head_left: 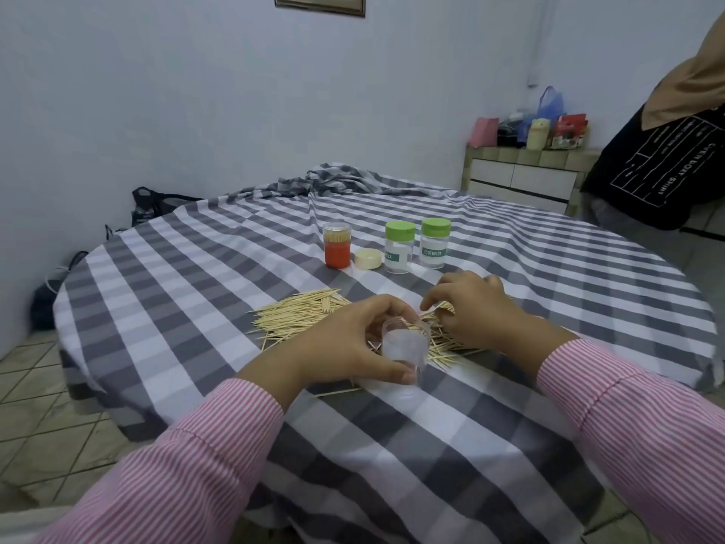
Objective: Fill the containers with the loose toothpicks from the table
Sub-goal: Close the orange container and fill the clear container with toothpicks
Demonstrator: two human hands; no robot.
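The loose toothpicks (298, 314) are spread in a wide heap on the checked tabletop (392, 445), and most of the pile is judged to be left to collect. A clear jar (406, 349), open and tilted with its mouth toward the heap, is gripped by the left hand (353, 343), whose fingers and thumb are curled round it; nothing can be made out inside it, so it is taken to be empty or nearly so. The right hand (470, 308) is laid over the right part of the heap just beside the jar's mouth, with its fingers bent down into the toothpicks as if a bunch were being gathered; whether any are actually pinched cannot be told. Farther back, an orange jar (337, 245) is seen uncapped and packed with toothpicks, and is judged to be done, with a cream lid (368, 259) lying just beside it. Two green-capped jars (416, 245) stand to its right, closed and apparently empty, so they are judged to be unfilled. A single toothpick lies apart near the left wrist. At the far right edge, another person in a dark shirt (659, 166) is partly in view.
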